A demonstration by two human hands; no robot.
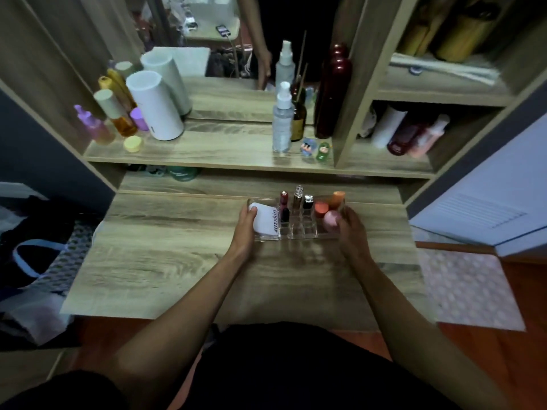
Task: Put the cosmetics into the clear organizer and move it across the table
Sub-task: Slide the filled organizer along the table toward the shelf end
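Note:
The clear organizer (299, 233) sits on the wooden table, right of centre near the back. Its left bay holds a white compact (265, 220) with dark lettering. Lipsticks (284, 199) and a small glass bottle (298, 194) stand in the middle slots. At its right end are orange sponges (321, 209) and a pink sponge (331, 219). My left hand (245, 229) grips the organizer's left end, thumb over the compact. My right hand (352, 229) grips the right end, thumb by the pink sponge.
A raised shelf (207, 149) behind the table carries a white cylinder (155, 106), coloured bottles (118, 113), a spray bottle (282, 119), a dark red bottle (333, 90) and small figurines (315, 149). A mirror stands behind them. Bags lie on the floor at the left.

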